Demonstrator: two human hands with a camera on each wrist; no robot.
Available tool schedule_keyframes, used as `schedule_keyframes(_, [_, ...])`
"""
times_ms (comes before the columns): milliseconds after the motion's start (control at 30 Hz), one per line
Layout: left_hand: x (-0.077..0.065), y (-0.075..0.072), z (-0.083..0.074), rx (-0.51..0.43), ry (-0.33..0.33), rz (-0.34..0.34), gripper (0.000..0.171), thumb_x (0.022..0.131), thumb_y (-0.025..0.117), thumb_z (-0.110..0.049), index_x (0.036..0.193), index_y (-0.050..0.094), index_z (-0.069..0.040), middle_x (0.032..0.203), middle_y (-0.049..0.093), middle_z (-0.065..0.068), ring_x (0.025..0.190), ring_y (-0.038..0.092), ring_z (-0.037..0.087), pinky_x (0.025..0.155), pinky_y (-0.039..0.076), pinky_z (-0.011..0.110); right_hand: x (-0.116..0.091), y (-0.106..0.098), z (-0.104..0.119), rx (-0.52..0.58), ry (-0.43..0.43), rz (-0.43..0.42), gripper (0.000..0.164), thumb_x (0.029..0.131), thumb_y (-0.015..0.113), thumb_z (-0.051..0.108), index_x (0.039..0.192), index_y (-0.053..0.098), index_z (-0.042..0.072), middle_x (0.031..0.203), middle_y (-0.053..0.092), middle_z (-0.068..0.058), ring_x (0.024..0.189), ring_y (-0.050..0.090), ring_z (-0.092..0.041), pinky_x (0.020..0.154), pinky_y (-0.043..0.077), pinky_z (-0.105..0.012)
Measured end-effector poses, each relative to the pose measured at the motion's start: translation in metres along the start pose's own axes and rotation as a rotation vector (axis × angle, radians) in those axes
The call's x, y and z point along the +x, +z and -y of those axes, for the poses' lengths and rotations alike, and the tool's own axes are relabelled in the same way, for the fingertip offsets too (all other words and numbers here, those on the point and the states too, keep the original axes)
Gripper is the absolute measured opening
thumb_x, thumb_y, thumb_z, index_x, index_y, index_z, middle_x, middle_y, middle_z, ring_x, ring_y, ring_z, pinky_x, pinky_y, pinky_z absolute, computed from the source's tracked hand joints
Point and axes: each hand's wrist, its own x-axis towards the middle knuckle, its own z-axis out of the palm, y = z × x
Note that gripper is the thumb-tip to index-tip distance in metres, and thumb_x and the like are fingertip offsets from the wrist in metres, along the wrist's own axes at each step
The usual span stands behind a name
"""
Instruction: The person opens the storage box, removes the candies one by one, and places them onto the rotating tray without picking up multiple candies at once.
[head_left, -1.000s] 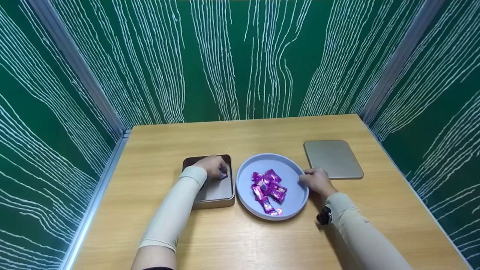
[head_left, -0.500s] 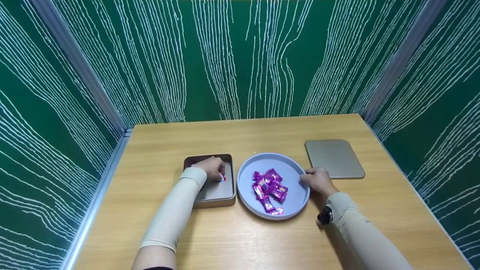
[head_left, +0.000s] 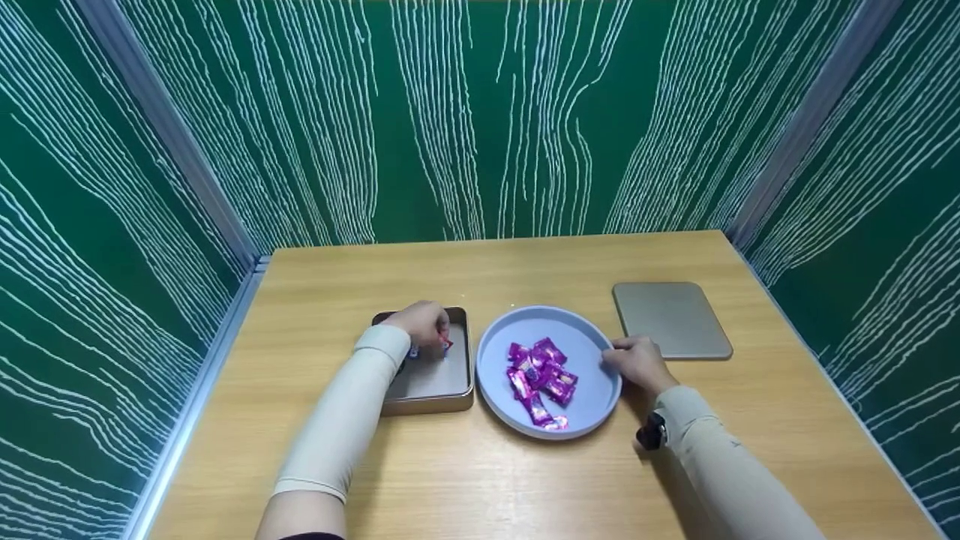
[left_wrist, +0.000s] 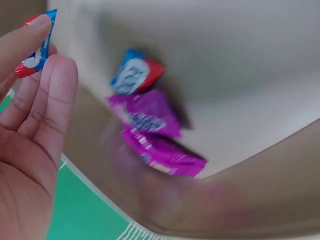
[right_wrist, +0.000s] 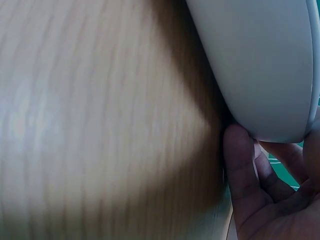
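My left hand (head_left: 421, 322) is over the open rectangular tin (head_left: 431, 405), pinching a small blue-and-red wrapped candy (left_wrist: 46, 44) between thumb and fingertips. Below it, in the left wrist view, another blue-and-red candy (left_wrist: 131, 74) lies on the tin's pale floor beside two purple candies (left_wrist: 147, 114). Right of the tin stands a round, pale lilac plate (head_left: 592, 405) with a raised rim, holding a heap of shiny purple candies (head_left: 559, 386). The right hand (head_left: 637, 361) grips the plate's right rim, thumb on top; the right wrist view shows fingers (right_wrist: 240, 155) against its underside.
A flat metal lid (head_left: 671, 319) lies at the right, behind the right hand. Tin and plate stand close side by side on the wooden table (head_left: 480, 480). Green walls (head_left: 480, 120) with white line patterns enclose the table's back and sides.
My left hand has shifted slightly away from me within the tin and up, with the candy in its fingertips. The right hand has stayed on the plate's rim.
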Motion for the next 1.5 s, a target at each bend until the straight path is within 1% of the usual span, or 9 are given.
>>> schedule_keyframes(133, [-0.006, -0.014, -0.012, -0.054, 0.000, -0.036, 0.016, 0.090, 0.081, -0.003, 0.082, 0.073, -0.014, 0.084, 0.069, -0.003, 0.075, 0.059, 0.014, 0.066, 0.049, 0.025, 0.001, -0.001, 0.000, 0.028, 0.055, 0.037, 0.052, 0.098, 0.067, 0.017, 0.144, 0.064, -0.008, 0.143, 0.065, -0.034, 0.124, 0.072, -0.039, 0.097, 0.065, -0.038])
schedule_keyframes(267, [-0.006, -0.019, -0.023, -0.119, 0.048, -0.068, 0.010, 0.092, 0.084, -0.007, 0.087, 0.076, -0.010, 0.087, 0.074, 0.000, 0.074, 0.060, 0.011, 0.066, 0.051, 0.022, 0.001, -0.001, 0.000, 0.052, 0.067, 0.041, 0.053, 0.097, 0.068, 0.016, 0.145, 0.062, -0.008, 0.144, 0.065, -0.034, 0.122, 0.074, -0.040, 0.093, 0.066, -0.036])
schedule_keyframes(433, [-0.004, -0.015, -0.041, -0.165, 0.129, -0.086, 0.008, 0.092, 0.085, -0.010, 0.093, 0.080, -0.005, 0.090, 0.078, 0.004, 0.073, 0.061, 0.008, 0.067, 0.052, 0.019, 0.001, -0.001, 0.000, 0.059, 0.064, 0.048, 0.055, 0.098, 0.068, 0.016, 0.147, 0.060, -0.008, 0.145, 0.063, -0.036, 0.123, 0.074, -0.042, 0.092, 0.066, -0.036])
schedule_keyframes(633, [0.004, -0.006, -0.064, -0.213, 0.148, -0.052, 0.005, 0.096, 0.080, -0.008, 0.100, 0.082, -0.006, 0.096, 0.079, 0.006, 0.079, 0.063, 0.010, 0.070, 0.054, 0.022, 0.001, 0.001, -0.003, 0.008, 0.005, 0.007, 0.051, 0.097, 0.068, 0.014, 0.140, 0.065, -0.012, 0.137, 0.068, -0.035, 0.116, 0.074, -0.036, 0.092, 0.066, -0.036])
schedule_keyframes(767, [0.010, 0.000, -0.077, -0.179, 0.176, -0.027, 0.007, 0.098, 0.079, -0.009, 0.103, 0.081, -0.004, 0.101, 0.080, 0.009, 0.084, 0.063, 0.012, 0.076, 0.054, 0.025, 0.002, 0.003, -0.003, -0.021, -0.039, -0.033, 0.048, 0.095, 0.070, 0.014, 0.134, 0.068, -0.014, 0.133, 0.071, -0.035, 0.115, 0.072, -0.035, 0.095, 0.065, -0.037])
schedule_keyframes(933, [0.014, 0.009, -0.092, -0.090, 0.211, 0.034, 0.012, 0.099, 0.079, -0.010, 0.107, 0.082, -0.002, 0.106, 0.082, 0.013, 0.089, 0.066, 0.013, 0.089, 0.059, 0.031, 0.002, 0.003, -0.003, -0.013, -0.023, -0.024, 0.048, 0.096, 0.070, 0.014, 0.136, 0.068, -0.012, 0.136, 0.069, -0.035, 0.124, 0.070, -0.042, 0.101, 0.063, -0.041])
schedule_keyframes(1100, [0.019, 0.019, -0.100, 0.007, 0.237, 0.095, 0.013, 0.098, 0.079, -0.008, 0.109, 0.083, -0.002, 0.108, 0.083, 0.013, 0.092, 0.068, 0.016, 0.093, 0.059, 0.033, 0.002, 0.003, -0.003, -0.018, -0.015, -0.019, 0.049, 0.096, 0.069, 0.014, 0.138, 0.067, -0.011, 0.138, 0.068, -0.035, 0.126, 0.070, -0.045, 0.101, 0.064, -0.041])
schedule_keyframes(1300, [0.023, 0.026, -0.105, 0.104, 0.265, 0.127, 0.011, 0.096, 0.080, -0.008, 0.105, 0.085, -0.005, 0.104, 0.084, 0.011, 0.086, 0.067, 0.013, 0.083, 0.056, 0.026, 0.002, 0.003, -0.003, -0.019, -0.014, -0.018, 0.050, 0.096, 0.068, 0.014, 0.139, 0.065, -0.012, 0.139, 0.067, -0.035, 0.128, 0.068, -0.045, 0.103, 0.062, -0.043])
schedule_keyframes(1500, [0.023, 0.032, -0.110, 0.152, 0.284, 0.149, 0.009, 0.094, 0.080, -0.005, 0.102, 0.085, -0.003, 0.101, 0.085, 0.012, 0.074, 0.059, 0.007, 0.069, 0.046, 0.018, 0.001, 0.003, -0.003, -0.012, -0.027, -0.022, 0.050, 0.095, 0.067, 0.013, 0.138, 0.066, -0.012, 0.138, 0.068, -0.034, 0.126, 0.069, -0.042, 0.104, 0.062, -0.044])
